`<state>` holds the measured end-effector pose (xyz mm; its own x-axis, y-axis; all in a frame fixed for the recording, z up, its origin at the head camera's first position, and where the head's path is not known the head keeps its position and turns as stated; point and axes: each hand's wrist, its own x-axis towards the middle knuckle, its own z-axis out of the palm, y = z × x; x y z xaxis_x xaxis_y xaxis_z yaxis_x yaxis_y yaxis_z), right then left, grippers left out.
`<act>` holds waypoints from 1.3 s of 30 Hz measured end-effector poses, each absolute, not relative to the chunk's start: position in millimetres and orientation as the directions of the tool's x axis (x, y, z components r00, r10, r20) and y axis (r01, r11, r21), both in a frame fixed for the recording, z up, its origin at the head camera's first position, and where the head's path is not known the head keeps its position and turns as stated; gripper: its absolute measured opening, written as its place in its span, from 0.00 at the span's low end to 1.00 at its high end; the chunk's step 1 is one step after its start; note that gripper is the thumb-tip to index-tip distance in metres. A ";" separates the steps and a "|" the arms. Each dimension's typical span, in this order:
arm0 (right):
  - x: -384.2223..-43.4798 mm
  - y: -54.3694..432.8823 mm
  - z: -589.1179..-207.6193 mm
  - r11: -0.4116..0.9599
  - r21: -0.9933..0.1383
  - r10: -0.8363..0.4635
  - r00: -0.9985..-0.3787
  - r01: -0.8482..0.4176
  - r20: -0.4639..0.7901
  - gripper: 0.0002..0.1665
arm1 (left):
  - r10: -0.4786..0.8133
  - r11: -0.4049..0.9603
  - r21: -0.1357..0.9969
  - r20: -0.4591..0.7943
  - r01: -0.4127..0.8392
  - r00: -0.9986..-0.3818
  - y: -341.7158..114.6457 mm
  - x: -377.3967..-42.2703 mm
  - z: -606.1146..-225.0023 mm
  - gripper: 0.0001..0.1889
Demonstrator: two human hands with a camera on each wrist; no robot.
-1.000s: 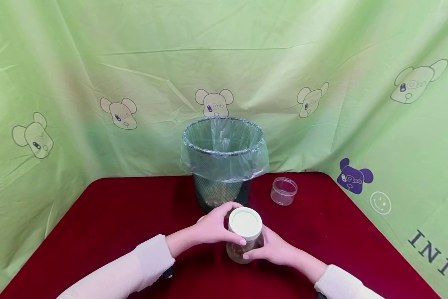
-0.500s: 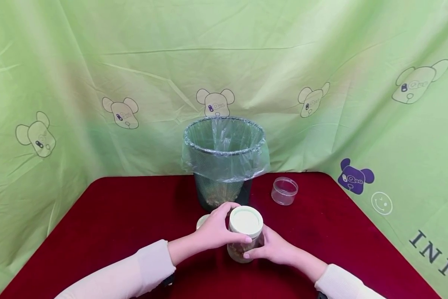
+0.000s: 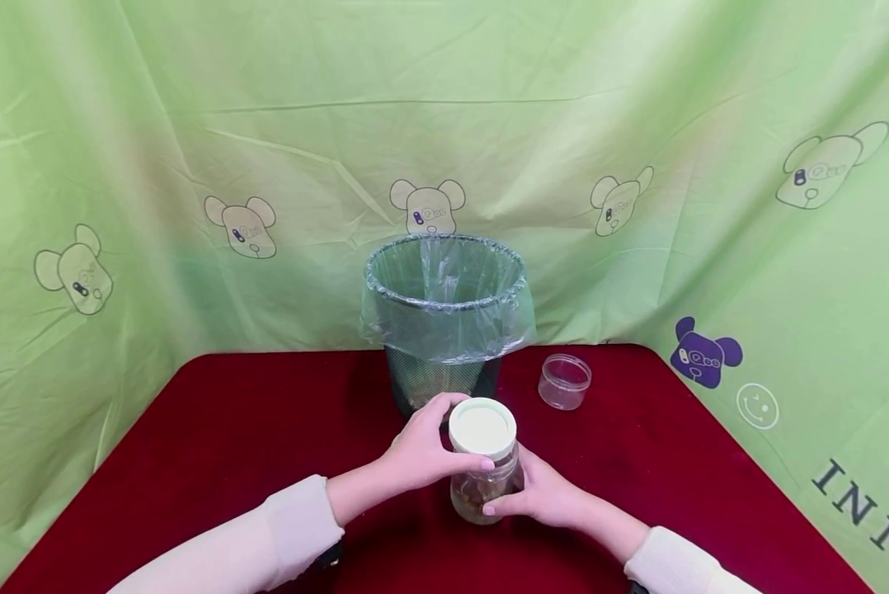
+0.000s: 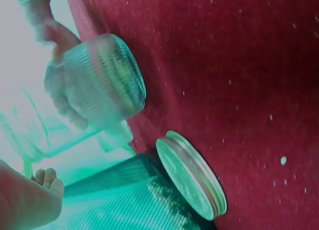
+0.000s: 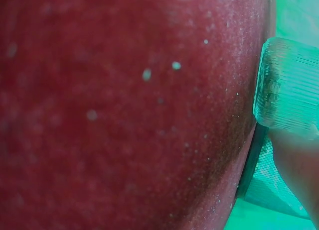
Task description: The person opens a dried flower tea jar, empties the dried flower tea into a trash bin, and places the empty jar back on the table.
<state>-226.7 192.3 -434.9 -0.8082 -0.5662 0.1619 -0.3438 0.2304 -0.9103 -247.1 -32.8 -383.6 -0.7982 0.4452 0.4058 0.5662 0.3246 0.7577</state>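
Observation:
My right hand [image 3: 544, 491] grips a ribbed glass jar [image 3: 474, 499] low on its side, its base down by the red cloth. Something brownish shows inside the glass. Over the jar, my left hand [image 3: 418, 452] holds a round pale lid [image 3: 482, 427] between thumb and fingers. Clear glass shows below the lid's edge. In the left wrist view the jar [image 4: 94, 75] appears with the right hand [image 4: 65, 46] around its far side, and the left hand [image 4: 30, 200] at the lower corner. The right wrist view shows the jar's ribbed side [image 5: 289, 85].
A mesh waste bin [image 3: 444, 379] with a clear liner stands behind the hands, pale scraps at its bottom. Right of it is a clear round tub [image 3: 565, 384]. Another lid [image 4: 192, 177] lies beside the bin. Pale crumbs dot the red cloth [image 4: 249, 90].
The left hand and the pale lid have risen slightly over the jar, showing more glass beneath. The right hand and the jar's base stay in place.

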 end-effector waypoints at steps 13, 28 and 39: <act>-228.2 192.3 -439.0 0.119 -0.929 -0.594 -0.775 -0.351 0.216 0.44 | 0.359 0.326 0.784 0.414 0.528 -0.836 -67.4 -259.9 -382.5 0.40; -225.4 192.1 -439.5 0.132 -0.935 -0.568 -0.798 -0.330 0.201 0.43 | 0.252 0.446 0.771 0.379 0.455 -0.890 -127.6 -282.9 -399.3 0.36; -226.0 191.3 -439.5 0.144 -0.933 -0.565 -0.801 -0.331 0.197 0.42 | 0.265 0.559 0.719 0.318 0.414 -0.910 -157.5 -300.3 -413.5 0.37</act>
